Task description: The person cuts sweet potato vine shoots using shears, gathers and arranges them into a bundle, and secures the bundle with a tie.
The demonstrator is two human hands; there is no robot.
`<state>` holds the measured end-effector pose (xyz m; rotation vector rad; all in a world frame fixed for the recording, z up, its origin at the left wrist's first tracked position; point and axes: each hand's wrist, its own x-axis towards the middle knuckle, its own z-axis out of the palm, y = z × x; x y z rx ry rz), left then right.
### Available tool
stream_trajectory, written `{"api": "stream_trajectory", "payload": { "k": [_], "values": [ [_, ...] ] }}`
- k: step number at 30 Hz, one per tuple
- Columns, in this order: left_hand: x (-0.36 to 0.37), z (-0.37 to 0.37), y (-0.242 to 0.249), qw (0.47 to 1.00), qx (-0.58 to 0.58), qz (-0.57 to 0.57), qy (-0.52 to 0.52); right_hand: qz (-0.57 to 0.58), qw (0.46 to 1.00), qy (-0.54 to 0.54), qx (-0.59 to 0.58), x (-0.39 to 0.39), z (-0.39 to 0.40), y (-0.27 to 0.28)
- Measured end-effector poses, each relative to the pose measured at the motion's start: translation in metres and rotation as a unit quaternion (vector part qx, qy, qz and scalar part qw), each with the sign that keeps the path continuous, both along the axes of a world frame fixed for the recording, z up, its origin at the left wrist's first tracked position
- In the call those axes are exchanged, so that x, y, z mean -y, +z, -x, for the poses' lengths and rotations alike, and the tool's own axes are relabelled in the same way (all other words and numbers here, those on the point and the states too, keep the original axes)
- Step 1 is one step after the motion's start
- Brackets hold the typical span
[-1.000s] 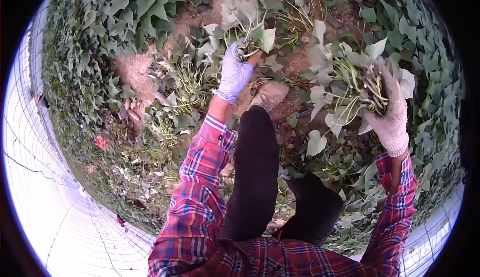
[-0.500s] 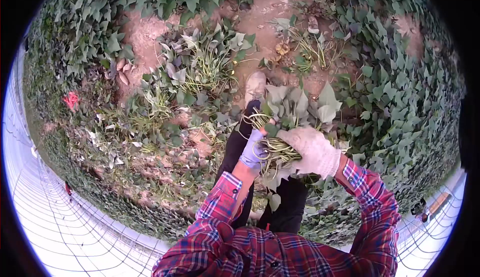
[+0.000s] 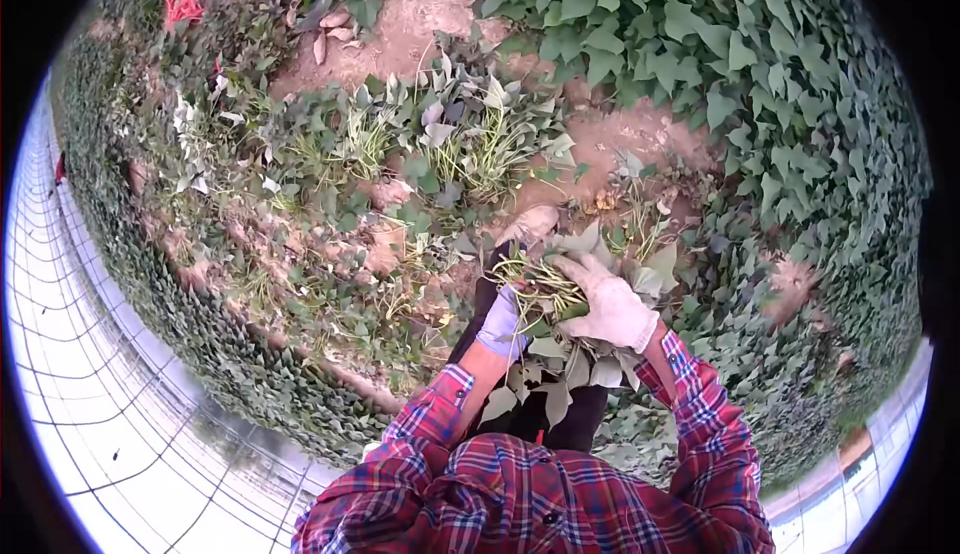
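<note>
In front of my legs I hold a bundle of leafy sweet potato vines (image 3: 548, 289), its pale green stems bunched towards the left and broad leaves hanging below. My left hand (image 3: 503, 326), in a thin lavender glove, grips the stem side; its fingers are largely hidden by the stems. My right hand (image 3: 607, 304), in a white knit glove, lies across the bundle from the right, fingers over the stems and thumb lower down. Just beyond the bundle shows one shoe (image 3: 533, 222).
Cut vines lie in a heap (image 3: 470, 144) on the soil ahead. Several reddish tubers (image 3: 335, 29) lie on bare ground at the upper left, with a red object (image 3: 183, 9) further left. Dense growing vines (image 3: 690, 24) cover the upper right. A wire-like grid (image 3: 100, 394) shows at the left edge.
My view has turned, so the ground ahead appears shifted. The bundle has been turned in my hands, with leaves now hanging lower, and my right hand's fingers are more spread over the stems.
</note>
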<state>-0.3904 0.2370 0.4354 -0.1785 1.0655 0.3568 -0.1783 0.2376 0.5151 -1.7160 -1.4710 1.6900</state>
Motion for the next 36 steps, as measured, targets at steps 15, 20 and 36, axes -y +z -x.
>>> {"api": "stream_trajectory", "payload": {
  "k": [15, 20, 36],
  "values": [
    [0.001, -0.130, 0.007, 0.981, 0.001, -0.080, 0.174, 0.122, 0.967, 0.127, -0.183, -0.076, -0.108, -0.044],
    [0.073, -0.157, -0.004, 0.953, -0.008, -0.241, 0.184, 0.110, 0.948, 0.277, -0.111, -0.069, -0.120, -0.043],
    [0.029, -0.199, -0.089, 0.844, -0.176, -0.157, 0.481, 0.196, 0.836, 0.512, 0.026, -0.159, -0.003, -0.131]
  ]
}}
